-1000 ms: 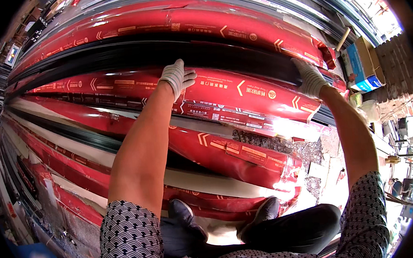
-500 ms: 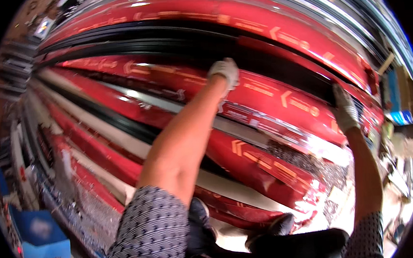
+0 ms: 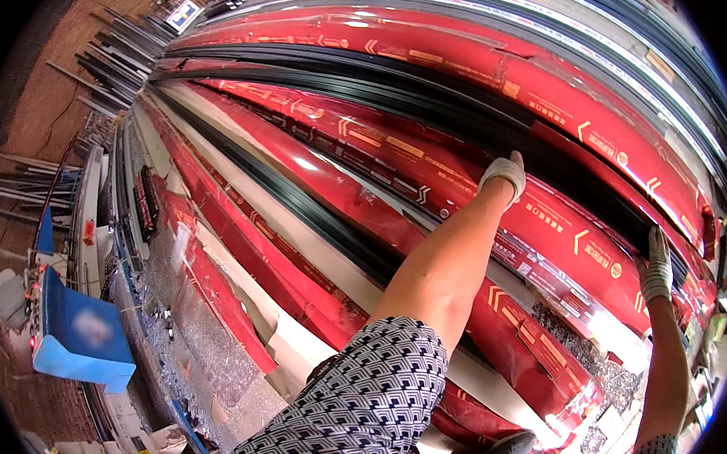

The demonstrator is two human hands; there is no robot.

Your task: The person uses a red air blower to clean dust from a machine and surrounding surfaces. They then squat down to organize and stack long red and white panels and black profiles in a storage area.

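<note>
The left hand [image 3: 503, 175], in a pale glove, lies at the near edge of a bundle of long black profiles [image 3: 570, 170], its thumb pointing to the far side and its fingers bent over the red wrapping just below; whether they grip anything cannot be told. The right hand [image 3: 656, 270], gloved too, reaches with straight fingers to the same bundle close to its right end; its palm side is hidden, so its hold cannot be told either. The black bundle thus lies just beyond the left hand and under or against the fingertips of the right, its long axis slanting from far left to near right. The left hand is nearer the middle of the length, the right hand nearer the end, and both sit along the near side. Next to the bundle on the near side lies a red-wrapped bundle [image 3: 553, 226], roughly parallel; on the far side runs a second red-wrapped length [image 3: 487, 58], so the black profiles sit between the two. Farther out, pale-striped profiles lie beyond, and a blue box [image 3: 79, 323] stands well apart at the left.
</note>
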